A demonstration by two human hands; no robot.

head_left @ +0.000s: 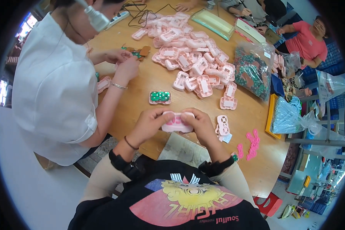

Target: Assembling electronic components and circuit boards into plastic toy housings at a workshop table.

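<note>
A pale pink plastic casing [175,122] sits between both my hands, just above the near table edge. My left hand [148,124] grips its left end and my right hand [200,124] grips its right end, thumbs on top. Beyond it lies a pink casing half with a green circuit board [160,97] inside. To the right of my right hand lie a white-pink casing half [222,125] and small pink button pads [252,144].
A big heap of pink casing halves [195,57] covers the middle of the wooden table [142,84]. A clear bag of green circuit boards [252,74] stands at the right. A person in a white shirt [53,88] works at my left; others sit at the far side.
</note>
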